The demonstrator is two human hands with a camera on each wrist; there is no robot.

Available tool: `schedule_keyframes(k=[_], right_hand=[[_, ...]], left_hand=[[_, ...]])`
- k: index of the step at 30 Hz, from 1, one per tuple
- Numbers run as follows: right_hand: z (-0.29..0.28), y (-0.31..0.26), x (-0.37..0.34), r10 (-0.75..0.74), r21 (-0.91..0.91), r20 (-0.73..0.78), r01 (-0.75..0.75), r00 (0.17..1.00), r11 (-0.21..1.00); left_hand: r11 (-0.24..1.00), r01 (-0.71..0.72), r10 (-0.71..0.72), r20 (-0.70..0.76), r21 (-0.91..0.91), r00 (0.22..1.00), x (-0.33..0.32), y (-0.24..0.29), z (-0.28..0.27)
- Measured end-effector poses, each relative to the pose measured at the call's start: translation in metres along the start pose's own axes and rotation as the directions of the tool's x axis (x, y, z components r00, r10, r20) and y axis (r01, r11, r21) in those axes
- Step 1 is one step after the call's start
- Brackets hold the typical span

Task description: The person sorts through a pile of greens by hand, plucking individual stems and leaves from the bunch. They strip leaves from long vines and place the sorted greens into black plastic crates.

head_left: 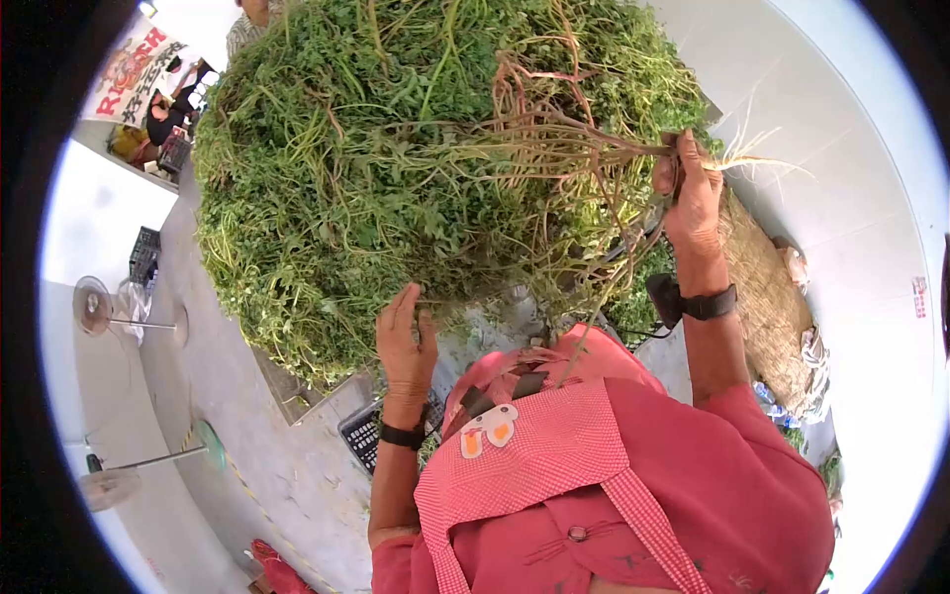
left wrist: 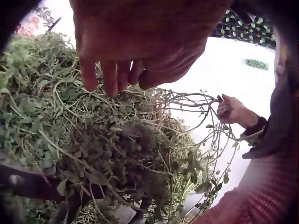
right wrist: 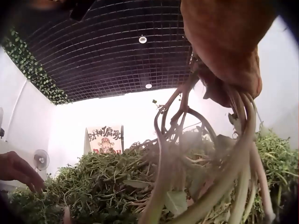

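Observation:
A large heap of leafy green plants (head_left: 327, 168) with long stems fills the top of the head view. At its right side my right hand (head_left: 695, 198) grips a plant by the base of its stems (head_left: 584, 144). Pale, thin roots (head_left: 747, 160) stick out beyond that hand, while the brownish stems spread left over the heap. In the right wrist view the bundled stems (right wrist: 245, 135) hang down from the fist. My left hand (head_left: 404, 346) is at the heap's near edge, fingers extended and nothing held. From the left wrist, its fingers (left wrist: 110, 77) hang over the leaves.
Below the heap's left corner is a black crate (head_left: 361, 436). A woven mat or sack (head_left: 762, 297) lies to the right by the white wall. Standing fans (head_left: 94, 305) are at the left, and a person (head_left: 255, 12) is beyond the heap.

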State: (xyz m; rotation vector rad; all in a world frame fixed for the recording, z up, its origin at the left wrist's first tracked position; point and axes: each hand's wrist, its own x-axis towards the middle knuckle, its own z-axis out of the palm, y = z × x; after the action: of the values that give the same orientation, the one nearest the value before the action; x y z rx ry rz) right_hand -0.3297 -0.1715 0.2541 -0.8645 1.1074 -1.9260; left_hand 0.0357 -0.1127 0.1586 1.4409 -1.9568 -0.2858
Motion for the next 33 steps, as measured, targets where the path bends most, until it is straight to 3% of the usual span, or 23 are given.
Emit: schedule_keyframes(k=[4,6,8,10,12,15,17,19,20,22,26,27,28,30,32,33], right_hand=[[-0.003,0.011,0.002,0.04,-0.114,-0.079,-0.049,0.996,0.992],[-0.005,0.004,-0.002,0.102,0.002,-0.165,-0.103,0.981,0.995],[-0.006,-0.018,-0.007,-0.05,0.02,-0.112,0.052,0.992,0.998],[-0.01,-0.039,-0.008,-0.04,0.123,-0.143,0.058,0.989,0.991],[-0.023,-0.046,-0.005,-0.082,0.184,-0.012,0.083,0.997,0.979],[-0.014,-0.053,-0.017,-0.08,0.128,-0.034,0.084,0.996,0.988],[-0.013,-0.052,-0.024,-0.074,0.136,0.041,0.068,0.996,0.988],[-0.005,-0.061,-0.034,-0.081,0.152,0.049,0.073,0.995,0.986],[-0.001,-0.066,-0.038,-0.087,0.165,0.047,0.078,0.995,0.983],[-0.008,-0.082,-0.039,-0.094,0.264,0.116,0.061,0.989,0.963],[-0.008,-0.11,-0.046,-0.147,0.249,-0.09,0.165,0.985,0.954],[-0.013,-0.113,-0.046,-0.156,0.27,-0.184,0.202,0.97,0.941],[-0.019,-0.113,-0.044,-0.155,0.271,-0.186,0.203,0.97,0.941],[-0.034,-0.107,-0.044,-0.143,0.256,-0.035,0.147,0.989,0.955],[-0.037,-0.1,-0.043,-0.097,0.263,-0.076,0.113,0.992,0.958],[-0.042,-0.098,-0.042,-0.046,0.277,-0.079,0.066,0.996,0.959]], left_hand=[[0.998,0.051,-0.051,0.03,-0.023,0.998,0.002,-0.004,-0.001],[0.998,0.059,-0.059,0.02,0.0,0.998,0.005,-0.004,-0.004],[0.998,0.062,-0.062,0.017,0.008,0.998,0.011,-0.002,-0.004],[0.999,0.035,-0.036,-0.058,-0.012,0.998,0.02,-0.002,-0.007],[0.999,0.008,-0.004,-0.102,0.036,0.995,0.032,-0.007,-0.01],[0.995,-0.05,0.065,-0.18,0.087,0.982,0.058,-0.001,-0.017],[0.992,-0.082,0.102,-0.221,0.099,0.97,0.082,0.011,-0.024],[0.97,-0.219,0.233,-0.146,0.111,0.961,0.104,0.023,-0.026],[0.97,-0.214,0.23,-0.153,0.115,0.961,0.111,0.023,-0.023],[0.941,-0.311,0.307,0.051,0.132,0.951,0.118,0.025,-0.013],[0.904,-0.404,0.375,0.192,0.141,0.907,0.097,0.016,0.006],[0.914,-0.4,0.383,0.172,0.073,0.908,0.088,0.019,0.008],[0.913,-0.401,0.384,0.174,0.075,0.907,0.08,0.016,0.012],[0.914,-0.403,0.381,0.237,0.048,0.894,0.062,0.008,0.021],[0.925,-0.378,0.357,0.243,0.041,0.902,0.049,0.002,0.019],[0.956,-0.29,0.266,0.287,0.042,0.92,0.039,-0.009,0.025]])
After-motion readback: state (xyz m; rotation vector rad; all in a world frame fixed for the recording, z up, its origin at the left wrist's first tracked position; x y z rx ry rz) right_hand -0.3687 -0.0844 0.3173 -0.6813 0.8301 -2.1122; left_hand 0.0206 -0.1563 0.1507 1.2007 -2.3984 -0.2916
